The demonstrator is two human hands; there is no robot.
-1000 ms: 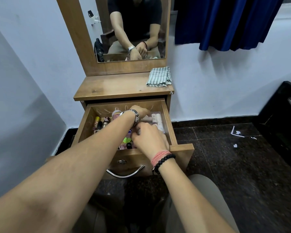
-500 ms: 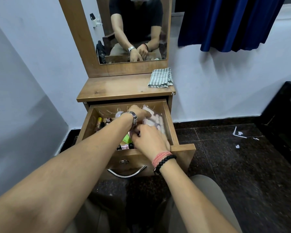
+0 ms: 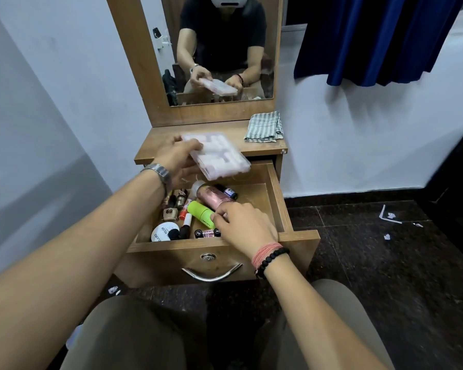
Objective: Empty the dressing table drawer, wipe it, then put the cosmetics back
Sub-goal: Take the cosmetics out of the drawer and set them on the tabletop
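The wooden drawer (image 3: pixel 280 198) of the dressing table stands pulled out, with several cosmetics inside. My left hand (image 3: pixel 178 158) grips a clear plastic case (image 3: pixel 219 156) of pale pink items, held tilted above the drawer's back and the table top. My right hand (image 3: pixel 242 224) reaches into the drawer with its fingers curled on a lime-green tube (image 3: pixel 201 212) next to a pink bottle (image 3: pixel 211 197). A white round jar (image 3: pixel 162 232), nail polish bottles (image 3: pixel 170 212) and small lipsticks (image 3: pixel 207 233) lie at the left and front.
A folded striped cloth (image 3: pixel 265 126) lies on the right of the table top (image 3: pixel 158 145). The mirror (image 3: pixel 219 49) rises behind it. Paper scraps (image 3: pixel 389 214) litter the dark floor at the right. A dark cabinet (image 3: pixel 460 177) stands at the far right.
My left hand has lifted the clear case out of the drawer and up toward the table top. My right hand moved forward onto the green tube.
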